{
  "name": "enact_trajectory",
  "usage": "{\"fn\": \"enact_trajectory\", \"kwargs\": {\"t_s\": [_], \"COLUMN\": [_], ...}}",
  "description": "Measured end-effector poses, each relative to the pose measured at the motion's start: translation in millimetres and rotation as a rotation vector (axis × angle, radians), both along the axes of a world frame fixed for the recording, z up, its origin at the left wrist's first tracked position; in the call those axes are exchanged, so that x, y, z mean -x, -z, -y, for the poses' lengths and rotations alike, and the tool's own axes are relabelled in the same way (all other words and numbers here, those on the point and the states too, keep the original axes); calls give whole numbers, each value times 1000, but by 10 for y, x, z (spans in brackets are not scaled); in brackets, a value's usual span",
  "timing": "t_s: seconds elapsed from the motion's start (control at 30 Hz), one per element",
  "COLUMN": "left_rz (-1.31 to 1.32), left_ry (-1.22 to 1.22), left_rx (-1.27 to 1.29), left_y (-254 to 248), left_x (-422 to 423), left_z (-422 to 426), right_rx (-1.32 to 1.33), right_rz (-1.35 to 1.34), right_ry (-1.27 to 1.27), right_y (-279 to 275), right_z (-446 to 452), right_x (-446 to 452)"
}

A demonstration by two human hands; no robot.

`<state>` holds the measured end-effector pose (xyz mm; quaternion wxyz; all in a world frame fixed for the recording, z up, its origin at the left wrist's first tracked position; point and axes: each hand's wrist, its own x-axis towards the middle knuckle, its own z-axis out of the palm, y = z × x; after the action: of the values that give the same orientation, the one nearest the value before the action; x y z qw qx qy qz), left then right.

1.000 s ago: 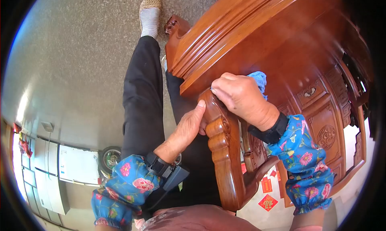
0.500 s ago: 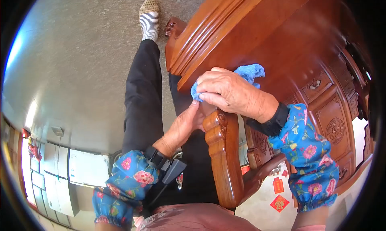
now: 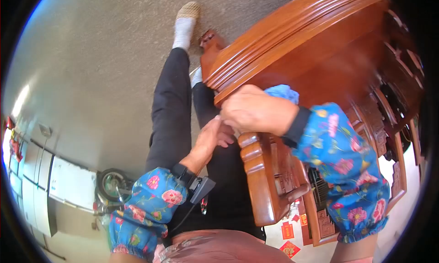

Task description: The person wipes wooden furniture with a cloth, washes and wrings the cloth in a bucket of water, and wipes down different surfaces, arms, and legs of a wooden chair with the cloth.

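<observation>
My right hand (image 3: 256,111) is closed on a bunched blue cloth (image 3: 284,93), part of which sticks out behind the knuckles. It is at the front corner of the glossy reddish-brown wooden seat (image 3: 315,75). Just below and left, my left hand (image 3: 211,138) has its thumb raised against the right fingertips and its other fingers loosely apart; I see no cloth in it. The seat's scrolled wooden armrest (image 3: 261,180) stands close below the right hand. Both forearms wear blue floral sleeves, with black bands at the wrists.
Carved wooden panels (image 3: 393,121) rise at the right. My black-trousered leg (image 3: 169,103) stretches over the grey floor (image 3: 105,80). A wheel (image 3: 112,184) and a white cabinet (image 3: 36,189) are at the lower left. Red paper decorations (image 3: 289,249) show on the far wall.
The view has shifted, so the seat and armrest sit lower and further right. My hands stay close together at the corner. Less of the blue cloth shows at the right fingertips.
</observation>
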<state>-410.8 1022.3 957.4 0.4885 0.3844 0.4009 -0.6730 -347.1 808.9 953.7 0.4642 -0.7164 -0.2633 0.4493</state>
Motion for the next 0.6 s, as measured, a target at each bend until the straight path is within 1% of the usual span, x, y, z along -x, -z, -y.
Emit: {"fn": "enact_trajectory", "kwargs": {"t_s": [0.03,0.07,0.1,0.13,0.17,0.23,0.27,0.37,0.4,0.43,0.5,0.57,0.6], "left_rz": [61,41,30,25,18,51,52,36,48,62,70,94,116], "left_ry": [-38,-56,-73,-99,-120,-147,-139,-102,-94,-83,-46,-17,-13], "left_rx": [21,6,-7,-4,-10,53,45,59,74,95,158,153,141], "left_y": [-2,13,45,53,32,-5,-32,32,14,-19,-99,-291,-366], "left_x": [25,18,-4,-35,-53,-73,-86,-81,-89,-102,-148,-184,-175], "left_z": [-16,-10,-8,-1,2,23,35,-17,-36,-32,-47,-57,-70], "right_rx": [37,127,173,159,178,144,144,126,89,105,343,390,462], "right_rz": [-27,189,200,172,23,-64,-119,4,141,162,24,49,279], "right_ry": [-65,-22,-39,-19,-45,117,150,559,622,633,698,1196,1196], "right_y": [45,65,104,74,54,71,111,200,260,203,55,-91,-112], "right_z": [-119,-182,-216,-149,-64,94,138,208,301,447,789,965,1106], "right_x": [-63,-15,31,23,11,242,367,671,739,746,786,652,517]}}
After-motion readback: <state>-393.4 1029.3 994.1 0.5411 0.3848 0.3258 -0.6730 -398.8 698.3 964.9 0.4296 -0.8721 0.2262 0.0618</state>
